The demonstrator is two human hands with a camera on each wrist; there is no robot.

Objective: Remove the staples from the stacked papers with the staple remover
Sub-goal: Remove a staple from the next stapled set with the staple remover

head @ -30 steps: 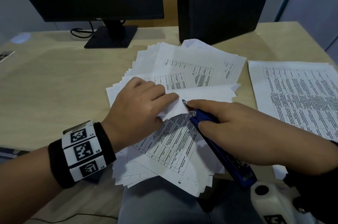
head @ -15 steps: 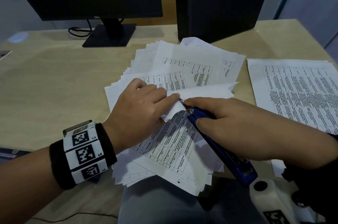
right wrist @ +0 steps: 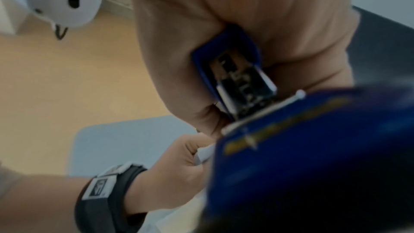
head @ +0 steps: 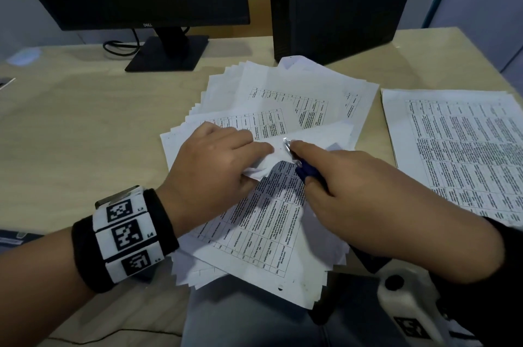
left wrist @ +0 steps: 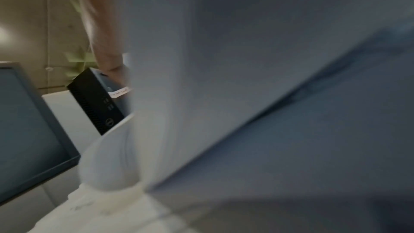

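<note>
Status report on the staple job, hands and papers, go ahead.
Left hand pinches folded corner of stacked papers. Right hand grips blue staple remover, metal tip at the corner. Nothing blocking.

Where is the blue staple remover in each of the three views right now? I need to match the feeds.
Head: staple remover at centre, gripped by the right hand, metal tip on the folded paper corner.
Left wrist: not in it; blurred paper fills the picture.
Right wrist: fills centre and lower right, seen from behind.
Shared landmark: the left hand, pinching the paper corner, also shows in the right wrist view.
</note>
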